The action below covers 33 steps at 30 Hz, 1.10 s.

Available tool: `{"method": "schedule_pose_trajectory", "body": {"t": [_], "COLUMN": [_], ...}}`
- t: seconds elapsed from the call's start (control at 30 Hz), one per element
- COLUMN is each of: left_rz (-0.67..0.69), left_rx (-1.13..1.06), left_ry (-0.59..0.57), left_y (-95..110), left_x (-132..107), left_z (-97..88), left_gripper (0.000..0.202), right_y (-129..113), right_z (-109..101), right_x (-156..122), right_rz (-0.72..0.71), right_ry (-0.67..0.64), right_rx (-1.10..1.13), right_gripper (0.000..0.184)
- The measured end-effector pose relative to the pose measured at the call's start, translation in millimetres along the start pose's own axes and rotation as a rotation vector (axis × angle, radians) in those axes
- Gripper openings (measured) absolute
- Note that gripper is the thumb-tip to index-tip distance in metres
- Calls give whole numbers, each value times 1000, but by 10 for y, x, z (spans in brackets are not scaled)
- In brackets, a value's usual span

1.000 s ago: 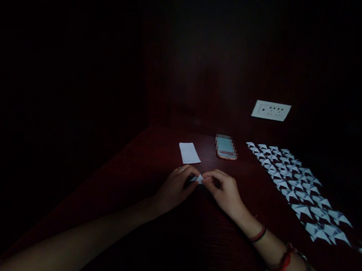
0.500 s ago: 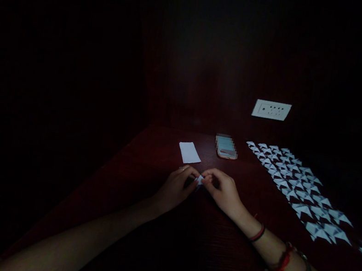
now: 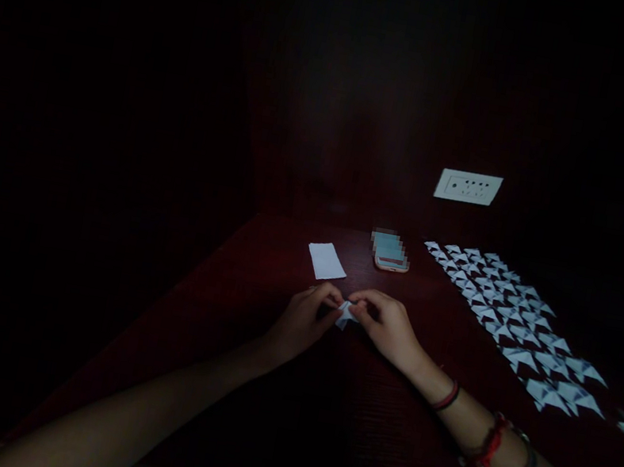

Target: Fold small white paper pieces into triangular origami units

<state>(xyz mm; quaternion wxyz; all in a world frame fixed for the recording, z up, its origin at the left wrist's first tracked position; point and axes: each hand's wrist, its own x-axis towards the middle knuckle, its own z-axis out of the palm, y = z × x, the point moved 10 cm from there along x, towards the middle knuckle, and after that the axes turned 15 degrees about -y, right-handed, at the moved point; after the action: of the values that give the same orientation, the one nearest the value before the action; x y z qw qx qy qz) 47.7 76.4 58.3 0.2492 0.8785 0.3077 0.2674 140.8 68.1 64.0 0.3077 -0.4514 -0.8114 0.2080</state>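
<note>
Between my two hands is a small piece of folded white paper [image 3: 344,316], just above or on the dark red table; which of these I cannot tell. My left hand [image 3: 306,317] pinches its left side with thumb and forefinger. From the other side my right hand [image 3: 389,326] grips it the same way, thumb toward me. The fingertips cover part of the folds. Just beyond my left hand lies a flat stack of white paper sheets [image 3: 327,261].
Rows of folded white paper pieces [image 3: 515,314] cover the table's right side. A phone [image 3: 390,252] with a blurred-out screen lies near the back. On the wall is a white socket panel [image 3: 468,187]. The dark red table [image 3: 259,256] meets the wall behind.
More of the folded paper shows between my fingers now, its lower point spread toward me. Both hands have shifted only slightly.
</note>
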Motion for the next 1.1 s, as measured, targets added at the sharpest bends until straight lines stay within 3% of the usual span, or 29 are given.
{"method": "schedule_pose_trajectory", "body": {"t": [0.27, 1.1], "left_rz": [27, 35], "left_rx": [-23, -32], "left_ry": [-20, -20], "left_y": [-28, 30], "left_x": [9, 25], "left_z": [18, 9], "left_gripper": [7, 4], "right_y": [-14, -29], "right_z": [23, 26], "right_x": [8, 7], "right_rz": [-30, -49], "right_ry": [-39, 1], "right_rx": [-20, 20], "right_gripper": [15, 11]}}
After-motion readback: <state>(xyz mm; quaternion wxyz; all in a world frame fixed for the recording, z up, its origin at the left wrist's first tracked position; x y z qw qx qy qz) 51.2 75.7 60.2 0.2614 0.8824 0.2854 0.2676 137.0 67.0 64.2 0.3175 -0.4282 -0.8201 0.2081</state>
